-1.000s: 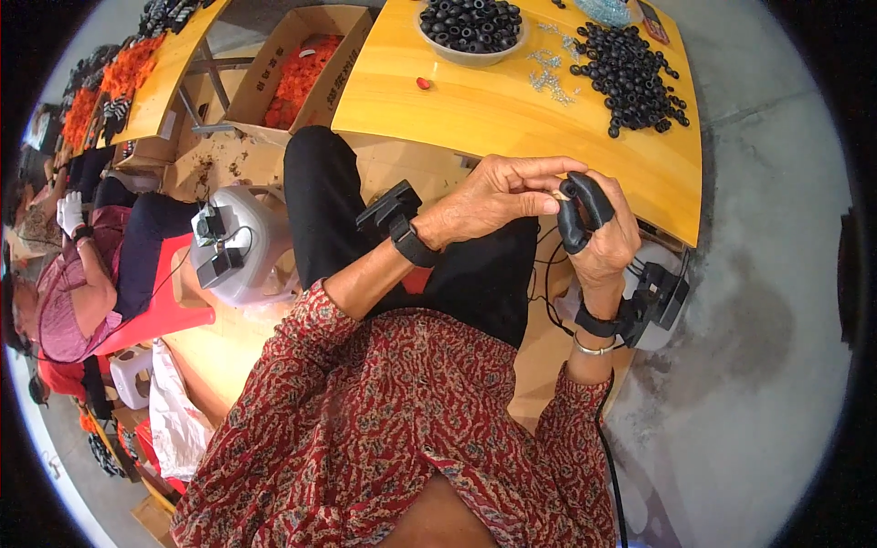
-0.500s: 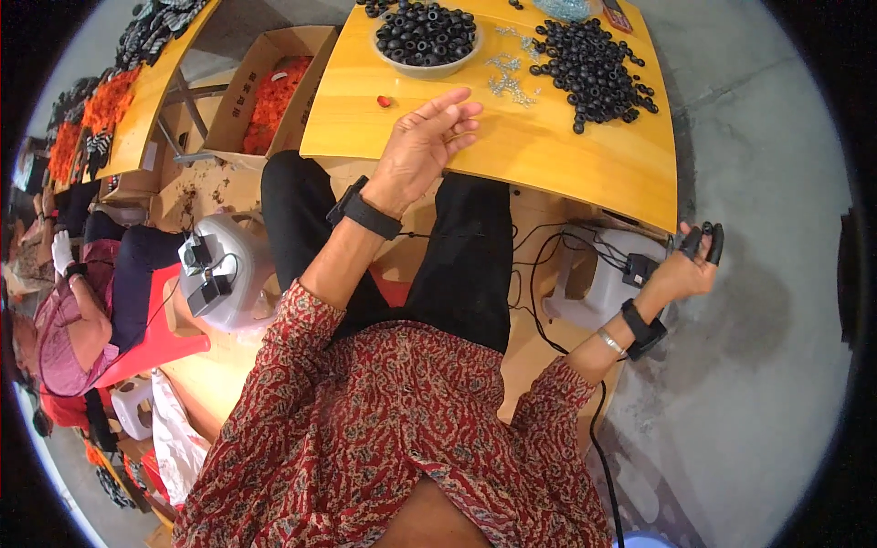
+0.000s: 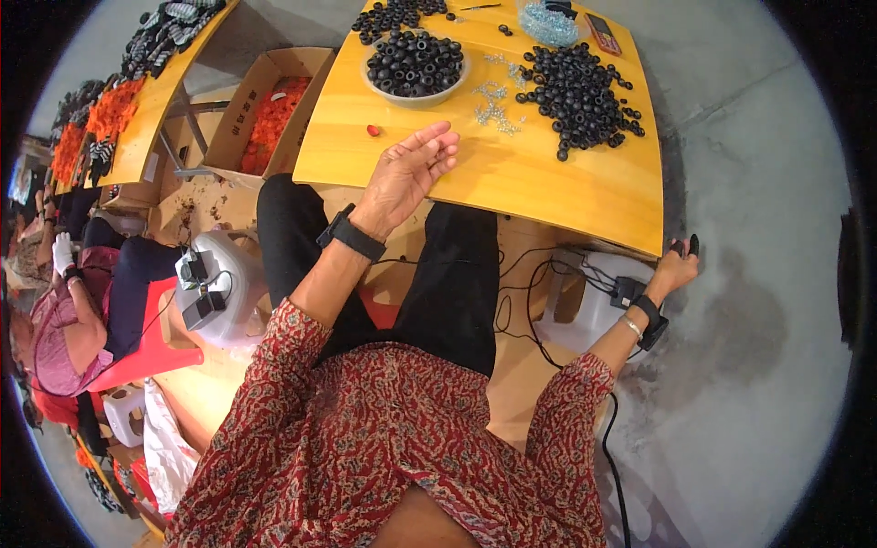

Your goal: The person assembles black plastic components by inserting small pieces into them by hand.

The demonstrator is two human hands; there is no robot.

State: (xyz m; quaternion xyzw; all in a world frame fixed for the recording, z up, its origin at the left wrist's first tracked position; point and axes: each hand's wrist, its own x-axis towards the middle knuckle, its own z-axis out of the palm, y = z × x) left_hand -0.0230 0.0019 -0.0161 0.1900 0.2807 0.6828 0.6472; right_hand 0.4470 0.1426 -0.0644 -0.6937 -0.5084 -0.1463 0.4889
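Observation:
My left hand (image 3: 406, 178) hovers palm up over the front edge of the yellow table (image 3: 329, 164), fingers loosely bent and nothing visible in them. Ahead of it stands a pale bowl (image 3: 418, 102) heaped with small black round pieces (image 3: 416, 62) that have holes. To the right, small silvery metal bits (image 3: 495, 110) are scattered beside a loose pile of the same black pieces (image 3: 580, 96). A small red piece (image 3: 373, 131) lies left of the hand. My right hand (image 3: 677, 267) is beside the table's right front corner, black covers on some fingertips, fingers apart; no held thing shows.
At the back right are a clear tub (image 3: 553, 26) of small bluish pieces and a phone (image 3: 603, 34). Black cables (image 3: 539, 342) hang beneath, near a white plastic stool (image 3: 575, 320). A box of orange pieces (image 3: 274, 123) stands left; another person (image 3: 78, 301) sits beyond.
The view has shifted, so the table sits lower and slightly left. My right hand has drawn in toward the table corner. My left hand keeps nearly the same pose, fingers slightly more bent.

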